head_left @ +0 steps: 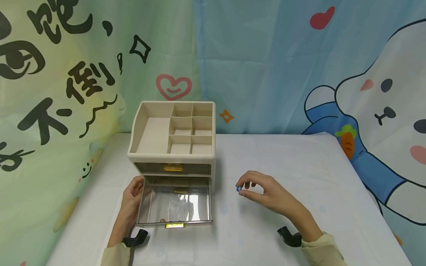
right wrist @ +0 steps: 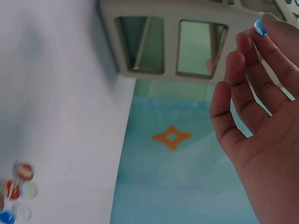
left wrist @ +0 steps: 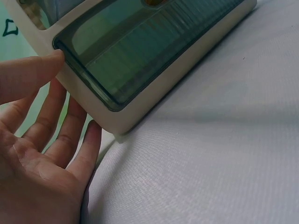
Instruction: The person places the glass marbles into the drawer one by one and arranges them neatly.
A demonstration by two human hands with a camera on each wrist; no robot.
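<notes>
My right hand [head_left: 266, 190] is above the table, to the right of the drawer organizer [head_left: 173, 159]. Between its thumb and index finger it pinches a small, shiny blue bead [head_left: 238, 188], also visible in the right wrist view [right wrist: 260, 27]. My left hand [head_left: 133, 199] holds the organizer's left front edge; in the left wrist view its thumb lies on the front frame and the fingers reach along the side. The clear lower drawer [head_left: 159, 207] is pulled out, and a small reddish-brown bead [head_left: 162, 220] lies near its front wall.
Several red, clear and blue beads [right wrist: 21, 186] lie on the white surface in the right wrist view. The organizer's top has divided compartments [head_left: 181, 126]; its upper drawer [head_left: 149, 169] is closed. A printed curtain [head_left: 253, 74] hangs behind the white-covered table [head_left: 266, 155].
</notes>
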